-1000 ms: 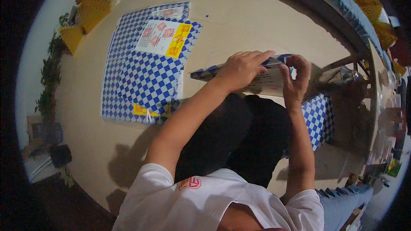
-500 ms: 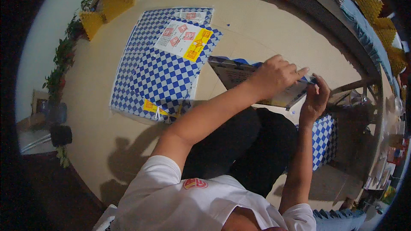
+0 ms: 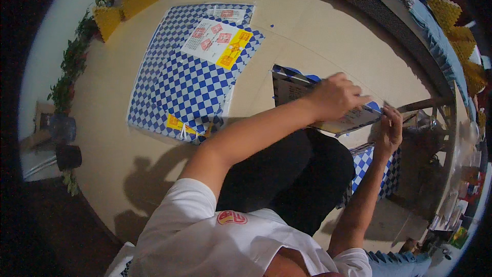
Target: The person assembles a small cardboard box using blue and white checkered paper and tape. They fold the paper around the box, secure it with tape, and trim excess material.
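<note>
A flat, board-like packet [image 3: 289,90] with a printed face and blue-and-white edging stands on edge in front of my knees. My right hand [image 3: 392,131] pinches its right corner between thumb and fingers. Over its upper edge lies my left hand [image 3: 333,97], fingers curled closed and slightly blurred; what they hold, if anything, is hidden. Blue paper flaps [image 3: 306,76] stick up along that edge. To the left on the floor are flat blue-and-white checkered packets [image 3: 189,87], the upper one with a white and yellow label [image 3: 220,44].
Another checkered packet [image 3: 363,161] stands beside my right forearm. A wooden-framed table [image 3: 451,138] bearing assorted items is on the right. Potted plants [image 3: 77,66] and yellow toothed pieces [image 3: 138,4] line the left wall. A small blue scrap [image 3: 272,25] lies on the tiled floor [image 3: 292,7].
The upright packet and my right hand have shifted right. My left hand has stayed over the packet's upper edge, its fingers slightly lower. The view has shifted a little too.
</note>
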